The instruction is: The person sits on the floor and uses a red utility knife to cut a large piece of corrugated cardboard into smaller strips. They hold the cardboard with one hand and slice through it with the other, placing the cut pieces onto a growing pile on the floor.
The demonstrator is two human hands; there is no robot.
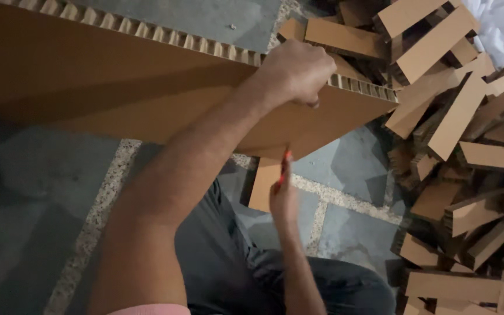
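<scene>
From up here I see a big honeycomb cardboard panel (118, 81) crossing the view from the left edge to right of centre, smooth brown on its face, with the open cells showing as a ridged strip along its top edge. It stands tilted over a floor (42, 175) of dull grey stone slabs with speckled pale joints. My left hand (296, 73) is curled shut over that top edge near the panel's right corner, fingers hooked behind. Below, my right hand (284, 195) is closed around a slim orange tool (286, 163), its tip against the panel's lower edge; what kind of tool I cannot tell. Beside it hangs a small cut strip (263, 184). On the right lies a loose heap of cardboard offcuts (456, 116), short rectangular blocks.
</scene>
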